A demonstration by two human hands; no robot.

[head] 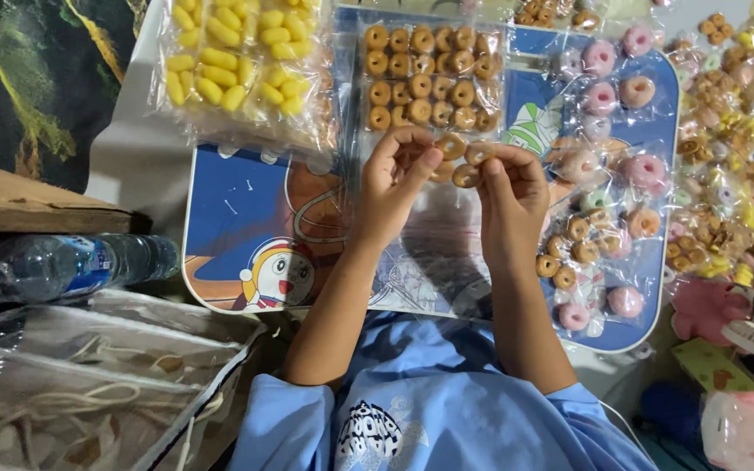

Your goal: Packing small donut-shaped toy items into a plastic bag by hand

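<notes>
The left hand (392,179) pinches 1 brown ring biscuit (450,146) at its fingertips. The right hand (510,187) pinches 2 more ring biscuits (473,166) just beside it, above the clear bag (434,244) lying on the blue tray (237,227)

Three small brown ring-shaped biscuits (464,161), glossy, pinched between fingertips above a clear plastic bag (434,222): one at upper left, one at upper right, one lower between them, close together.
</notes>
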